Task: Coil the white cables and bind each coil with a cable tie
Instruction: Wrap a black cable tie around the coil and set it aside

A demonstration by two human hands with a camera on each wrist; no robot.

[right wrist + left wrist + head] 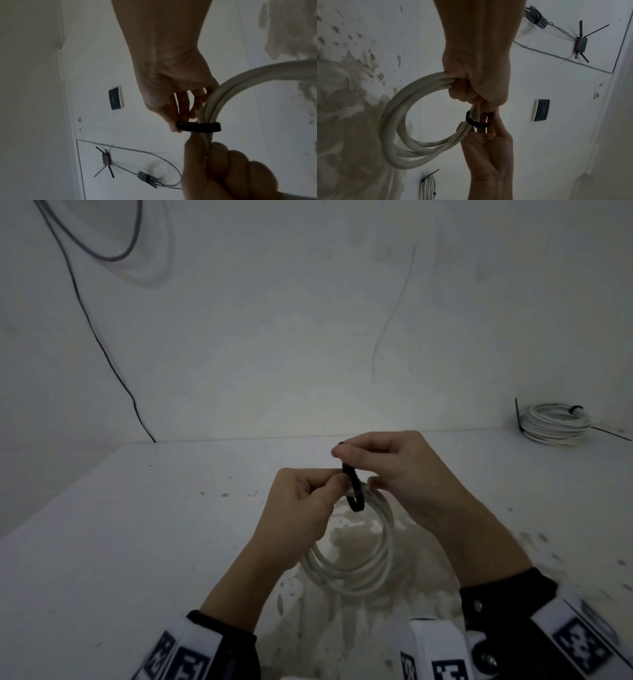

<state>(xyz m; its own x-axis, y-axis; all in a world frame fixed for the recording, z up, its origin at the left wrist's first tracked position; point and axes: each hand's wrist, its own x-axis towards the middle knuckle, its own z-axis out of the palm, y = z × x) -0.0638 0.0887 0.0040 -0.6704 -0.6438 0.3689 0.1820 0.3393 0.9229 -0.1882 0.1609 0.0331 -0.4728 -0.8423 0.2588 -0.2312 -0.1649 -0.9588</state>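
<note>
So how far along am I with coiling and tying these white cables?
One finished coil, already bound with a black tie, sits at the back right of the table. A second coil is in hand: your left hand grips it while your right hand pinches the black cable tie, which is looped round the strands but still loose. Left: cinch that tie. No other loose white cable is plainly visible.

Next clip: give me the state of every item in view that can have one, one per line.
White cable coil: coiled, held up off the table, not yet bound tight.
Black cable tie: looped loosely around the coil's strands.
Left hand: grips the coil.
Right hand: pinches the tie.
Second white cable coil: lies on the table, already tied with black ties.
</note>
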